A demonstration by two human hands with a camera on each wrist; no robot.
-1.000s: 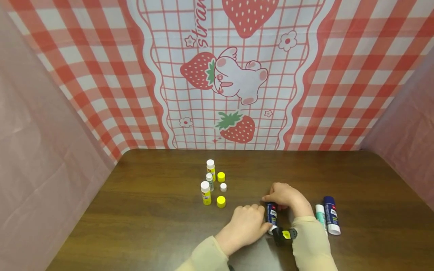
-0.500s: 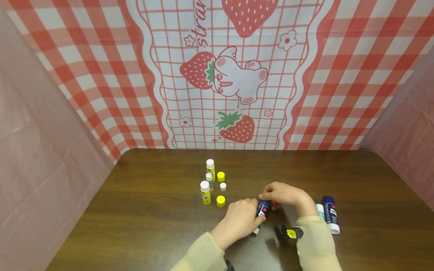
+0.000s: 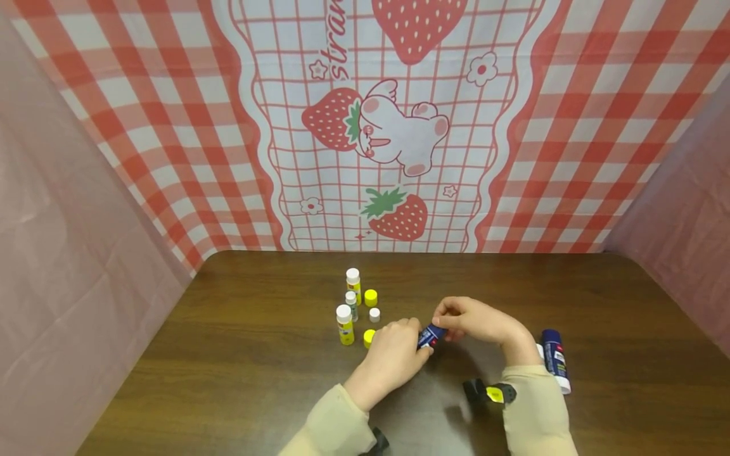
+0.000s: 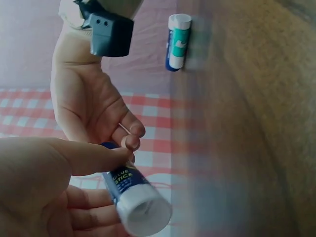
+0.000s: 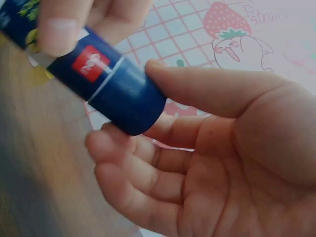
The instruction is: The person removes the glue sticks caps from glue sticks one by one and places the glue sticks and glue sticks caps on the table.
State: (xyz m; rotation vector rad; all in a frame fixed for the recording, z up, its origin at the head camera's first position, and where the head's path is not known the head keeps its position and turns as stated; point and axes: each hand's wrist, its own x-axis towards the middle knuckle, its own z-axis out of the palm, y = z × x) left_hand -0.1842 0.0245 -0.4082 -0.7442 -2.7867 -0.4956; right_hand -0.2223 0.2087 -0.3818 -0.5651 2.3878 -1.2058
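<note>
Slanting over the wooden table (image 3: pixel 251 354), a navy glue stick (image 3: pixel 428 339) was gripped round its barrel by the left hand (image 3: pixel 390 354), while the right hand (image 3: pixel 476 323) pinched its navy cap (image 5: pixel 131 96) between thumb and curled fingers. Near the left hand were two yellow-and-white glue sticks (image 3: pixel 345 329); a second navy glue stick (image 3: pixel 553 351) lay beside the right sleeve (image 3: pixel 536 408).

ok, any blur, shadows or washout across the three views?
Head: fairly clear, soft shadow on the table beside the right sleeve; left wrist: table smeared, glue stick lettering legible; right wrist: patterned cloth washed out toward upper right, table blurred at left, ridges on the cap visible.
</note>
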